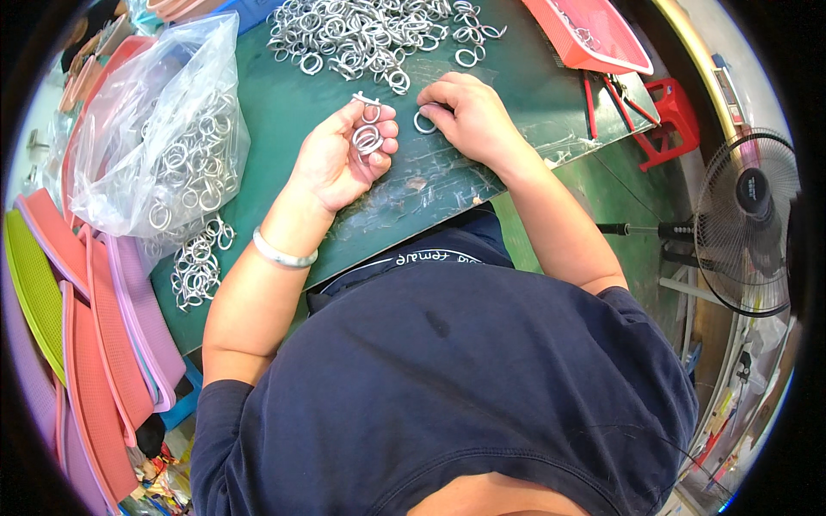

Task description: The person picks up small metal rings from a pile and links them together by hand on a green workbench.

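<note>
My left hand [340, 155], palm up over the green table, is closed around several silver metal rings [367, 139]. One of these pieces has a short bar across its top and stands up at the fingertips. To its right, my right hand [469, 116] pinches a single silver ring [424, 120] between thumb and fingers, close to the tabletop. The two hands are a little apart. Just beyond them lies a large heap of the same rings [366, 39], some with small bars or tabs.
A clear plastic bag [159, 129] of rings stands at the left, with a small ring pile [198, 267] beside it. A red basket [594, 34] and red-handled pliers [590, 103] are far right. Stacked coloured baskets [95, 344] crowd the left; a fan [748, 219] stands right of the green table [413, 193].
</note>
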### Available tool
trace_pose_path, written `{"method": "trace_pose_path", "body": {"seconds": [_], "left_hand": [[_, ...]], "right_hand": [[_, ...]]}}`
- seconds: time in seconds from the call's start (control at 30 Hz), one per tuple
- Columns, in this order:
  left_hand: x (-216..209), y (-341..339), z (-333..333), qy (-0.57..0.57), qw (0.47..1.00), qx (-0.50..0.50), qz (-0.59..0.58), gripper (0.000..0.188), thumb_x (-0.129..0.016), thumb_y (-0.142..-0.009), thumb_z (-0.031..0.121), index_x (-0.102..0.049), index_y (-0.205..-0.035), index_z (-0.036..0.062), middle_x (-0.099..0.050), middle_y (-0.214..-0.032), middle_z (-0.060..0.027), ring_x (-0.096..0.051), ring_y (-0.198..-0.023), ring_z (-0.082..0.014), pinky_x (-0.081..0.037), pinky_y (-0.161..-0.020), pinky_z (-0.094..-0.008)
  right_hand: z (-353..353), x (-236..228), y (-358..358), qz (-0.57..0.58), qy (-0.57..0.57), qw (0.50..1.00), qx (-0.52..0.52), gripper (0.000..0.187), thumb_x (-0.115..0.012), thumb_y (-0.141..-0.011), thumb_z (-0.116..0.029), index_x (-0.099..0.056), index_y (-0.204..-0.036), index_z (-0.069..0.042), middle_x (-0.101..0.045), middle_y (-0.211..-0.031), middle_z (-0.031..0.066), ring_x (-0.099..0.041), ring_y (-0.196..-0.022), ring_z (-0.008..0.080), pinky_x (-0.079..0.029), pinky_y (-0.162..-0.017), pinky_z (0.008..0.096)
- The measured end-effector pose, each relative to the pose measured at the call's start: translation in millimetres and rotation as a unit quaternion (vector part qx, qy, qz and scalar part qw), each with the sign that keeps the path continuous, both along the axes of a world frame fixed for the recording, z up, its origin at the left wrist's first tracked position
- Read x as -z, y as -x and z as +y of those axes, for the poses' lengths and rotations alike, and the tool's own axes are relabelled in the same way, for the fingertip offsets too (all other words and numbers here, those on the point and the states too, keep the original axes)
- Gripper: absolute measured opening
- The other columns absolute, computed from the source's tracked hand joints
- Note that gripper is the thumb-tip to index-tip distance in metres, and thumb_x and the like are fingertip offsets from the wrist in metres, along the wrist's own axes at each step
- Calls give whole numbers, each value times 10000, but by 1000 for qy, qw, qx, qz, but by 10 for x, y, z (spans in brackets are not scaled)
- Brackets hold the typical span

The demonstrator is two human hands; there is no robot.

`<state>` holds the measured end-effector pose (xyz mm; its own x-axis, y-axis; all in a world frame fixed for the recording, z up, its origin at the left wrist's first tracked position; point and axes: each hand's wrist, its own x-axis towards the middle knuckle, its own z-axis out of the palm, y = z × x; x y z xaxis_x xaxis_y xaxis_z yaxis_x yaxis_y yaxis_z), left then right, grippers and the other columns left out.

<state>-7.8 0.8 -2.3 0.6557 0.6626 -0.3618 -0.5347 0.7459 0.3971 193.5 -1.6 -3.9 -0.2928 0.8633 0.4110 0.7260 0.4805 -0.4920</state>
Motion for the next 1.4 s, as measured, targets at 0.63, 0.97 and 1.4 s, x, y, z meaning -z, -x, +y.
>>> {"method": "trace_pose_path", "body": {"seconds": [0.63,0.97,1.4], "left_hand": [[-91,-78,-101,-110,983,88,117,413,-470,-868,407,-548,-958,12,-547,-702,-39,-533,-603,-127,-391,-434,-181],[-82,-79,-110,-107,989,42,90,259,-518,-856,285,-548,-932,39,-547,-734,-21,-523,-615,-108,-405,-457,-172],[-159,-216,-237,-373,863,-173,292,242,-646,-750,56,-539,-965,24,-559,-756,13,-483,-613,-17,-379,-503,-144]], "right_hand": [[-186,-241,205,362,196,910,-45,180,-544,-812,-39,-610,-969,20,-633,-773,64,-572,-657,82,-472,-614,222],[-205,-266,157,396,211,891,-69,168,-544,-812,-41,-612,-957,8,-627,-805,42,-549,-680,72,-468,-648,219],[-160,-76,163,403,236,880,-83,145,-584,-782,-36,-621,-914,9,-611,-771,6,-530,-698,53,-446,-645,201]]}}
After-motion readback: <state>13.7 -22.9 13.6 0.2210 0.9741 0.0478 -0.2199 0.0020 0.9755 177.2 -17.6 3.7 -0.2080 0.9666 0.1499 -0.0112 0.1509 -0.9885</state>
